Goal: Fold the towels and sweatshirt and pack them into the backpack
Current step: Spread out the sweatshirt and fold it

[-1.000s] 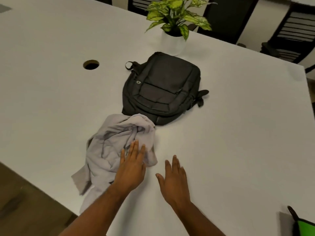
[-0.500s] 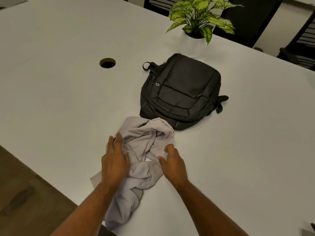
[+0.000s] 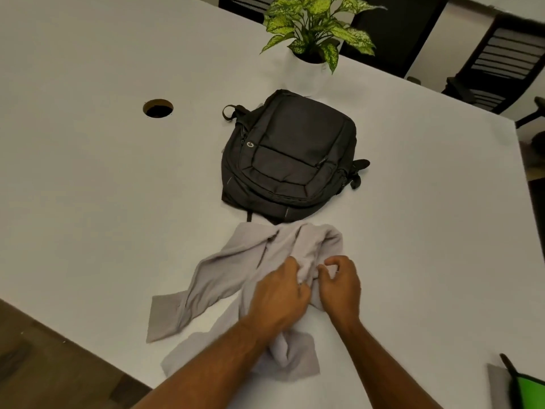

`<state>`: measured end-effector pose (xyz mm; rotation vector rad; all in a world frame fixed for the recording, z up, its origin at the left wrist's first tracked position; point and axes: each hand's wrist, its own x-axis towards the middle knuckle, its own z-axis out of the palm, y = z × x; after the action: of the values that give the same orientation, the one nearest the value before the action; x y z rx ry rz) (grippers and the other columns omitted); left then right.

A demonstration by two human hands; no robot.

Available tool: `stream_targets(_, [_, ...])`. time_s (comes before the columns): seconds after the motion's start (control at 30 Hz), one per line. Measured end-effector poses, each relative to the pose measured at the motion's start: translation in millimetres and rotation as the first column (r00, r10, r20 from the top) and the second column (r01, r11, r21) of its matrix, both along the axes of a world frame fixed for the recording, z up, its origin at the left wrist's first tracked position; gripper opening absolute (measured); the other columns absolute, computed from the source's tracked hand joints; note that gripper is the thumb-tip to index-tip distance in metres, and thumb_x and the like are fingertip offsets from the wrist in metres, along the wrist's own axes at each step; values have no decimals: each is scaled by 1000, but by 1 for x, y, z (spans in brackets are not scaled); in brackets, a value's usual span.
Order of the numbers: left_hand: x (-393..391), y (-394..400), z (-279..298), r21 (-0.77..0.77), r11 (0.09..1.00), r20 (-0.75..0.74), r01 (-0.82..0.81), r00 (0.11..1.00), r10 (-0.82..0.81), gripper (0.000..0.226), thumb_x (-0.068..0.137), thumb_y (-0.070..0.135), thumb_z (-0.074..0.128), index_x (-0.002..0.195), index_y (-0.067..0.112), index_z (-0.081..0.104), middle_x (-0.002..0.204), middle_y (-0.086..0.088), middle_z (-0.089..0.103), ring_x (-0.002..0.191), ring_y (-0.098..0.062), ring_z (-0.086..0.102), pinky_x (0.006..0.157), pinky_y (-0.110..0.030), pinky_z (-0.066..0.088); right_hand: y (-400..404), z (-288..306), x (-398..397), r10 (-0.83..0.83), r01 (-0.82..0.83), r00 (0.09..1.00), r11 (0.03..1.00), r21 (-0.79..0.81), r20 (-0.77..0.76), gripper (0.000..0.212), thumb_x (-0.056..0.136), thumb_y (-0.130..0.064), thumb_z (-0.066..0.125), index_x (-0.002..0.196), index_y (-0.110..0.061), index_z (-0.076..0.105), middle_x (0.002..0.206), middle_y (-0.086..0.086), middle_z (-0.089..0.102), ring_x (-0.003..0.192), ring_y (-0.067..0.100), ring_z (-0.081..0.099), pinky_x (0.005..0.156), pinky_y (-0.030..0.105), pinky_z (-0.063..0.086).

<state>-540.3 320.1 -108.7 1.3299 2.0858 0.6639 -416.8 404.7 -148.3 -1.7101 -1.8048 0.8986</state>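
A crumpled light grey sweatshirt (image 3: 236,270) lies on the white table (image 3: 103,187), one sleeve stretched toward the near left edge. My left hand (image 3: 277,293) and my right hand (image 3: 340,286) sit side by side at its middle, both with fingers curled into the bunched fabric. A black backpack (image 3: 289,160) lies flat and zipped just beyond the sweatshirt, almost touching its far edge. No towels show in this view.
A potted plant (image 3: 312,33) in a white pot stands behind the backpack. A round cable hole (image 3: 158,108) is at the left. A green and black item (image 3: 528,391) pokes in at the bottom right. Dark chairs (image 3: 495,63) line the far side.
Both hands went from resting flat to gripping the sweatshirt's middle, coming close together. The cloth has shifted right and its sleeve now lies spread out to the left.
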Motion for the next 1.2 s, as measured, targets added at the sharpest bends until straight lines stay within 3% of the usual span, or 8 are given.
stream_targets(0.13, [36, 14, 1, 11, 994, -9, 110, 994, -110, 27, 105, 31, 40, 128, 17, 39, 102, -7, 70, 74, -22, 57, 66, -36, 44, 7, 14, 55, -131, 129, 991, 988, 83, 12, 15, 97, -5, 57, 102, -19, 56, 105, -2, 55, 88, 10, 54, 84, 32, 47])
stream_targets(0.23, [39, 23, 5, 17, 979, -29, 203, 979, -202, 34, 103, 38, 46, 130, 19, 39, 110, -9, 69, 91, -32, 65, 71, -38, 44, 10, 25, 94, -182, 175, 982, 979, 101, 57, 19, 98, -3, 53, 107, -19, 53, 111, -4, 50, 81, 3, 53, 80, 30, 42])
stream_targets(0.33, [27, 34, 12, -24, 967, -57, 254, 965, -255, 37, 96, 40, 60, 123, 20, 44, 110, -6, 67, 98, -33, 65, 69, -35, 39, 19, 35, 129, -215, 196, 968, 970, 141, 133, 21, 98, -2, 48, 107, -22, 50, 113, -3, 50, 80, 12, 54, 79, 34, 45])
stream_targets(0.5, [-11, 59, 22, -69, 978, -173, 197, 963, -206, 25, 85, 10, 58, 108, 15, 49, 108, -9, 61, 101, -33, 61, 78, -39, 48, 39, 52, 180, -298, 269, 935, 949, 166, 193, 26, 97, 0, 41, 107, -23, 47, 111, 0, 51, 88, 26, 58, 77, 36, 44])
stream_targets(0.77, [-43, 81, 53, 40, 998, -416, 44, 909, -23, 23, 81, 3, 62, 101, 12, 57, 106, -14, 55, 95, -39, 55, 75, -47, 48, 61, 90, 208, -237, 156, 934, 944, 292, 267, 32, 93, 3, 37, 111, -22, 44, 107, 6, 59, 91, 29, 58, 81, 43, 51])
stream_targets(0.97, [-69, 99, 92, 50, 980, -317, -194, 927, 200, 16, 96, 7, 46, 107, 9, 57, 102, -20, 65, 93, -43, 61, 77, -45, 49, 94, 139, 228, -239, 129, 928, 925, 356, 286, 9, 106, -26, 48, 105, -26, 39, 93, 5, 60, 80, 25, 60, 70, 43, 55])
stream_targets(1.1, [-59, 112, 131, 233, 952, -21, -198, 978, 209, 16, 105, 16, 44, 110, 14, 58, 100, -5, 62, 87, -22, 58, 77, -36, 46, 109, 160, 236, -272, 139, 911, 910, 390, 311, 22, 103, -32, 54, 118, -17, 47, 98, 6, 60, 84, 24, 59, 73, 40, 54])
stream_targets(1.2, [-46, 118, 164, 378, 909, 75, -176, 984, 160, 16, 109, 25, 40, 112, 19, 55, 95, 6, 57, 82, -3, 53, 74, -25, 44, 111, 160, 242, -311, 212, 913, 914, 345, 262, 27, 105, -34, 51, 115, -10, 55, 101, 10, 62, 88, 27, 60, 74, 39, 50])
